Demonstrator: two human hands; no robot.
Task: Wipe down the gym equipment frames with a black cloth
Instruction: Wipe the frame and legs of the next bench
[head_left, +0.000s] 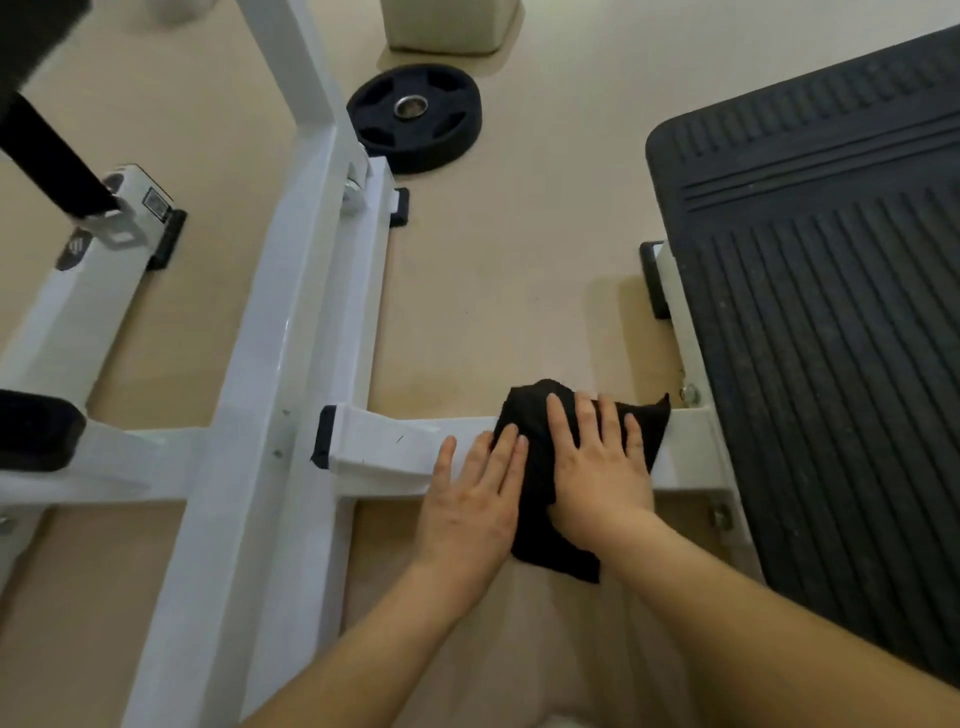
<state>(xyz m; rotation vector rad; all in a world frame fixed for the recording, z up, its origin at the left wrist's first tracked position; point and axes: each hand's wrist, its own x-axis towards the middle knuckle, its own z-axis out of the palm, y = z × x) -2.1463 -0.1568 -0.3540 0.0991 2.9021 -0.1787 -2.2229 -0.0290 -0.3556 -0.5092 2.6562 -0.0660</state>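
Observation:
A black cloth (535, 457) lies draped over a white horizontal frame bar (384, 447) low near the floor. My right hand (597, 462) presses flat on top of the cloth with straight, spread fingers. My left hand (475, 493) lies flat beside it on the bar, its fingertips touching the cloth's left edge. The cloth hangs down over the bar's near side. The bar ends at the left in a black end cap (324, 436) and runs right to the base of a ribbed black footplate (841, 332).
A long white frame beam (291, 322) runs diagonally at left, with more white legs and black pads further left. A black weight plate (415, 117) lies on the beige floor at the back. A cream-coloured block (449, 23) stands behind it.

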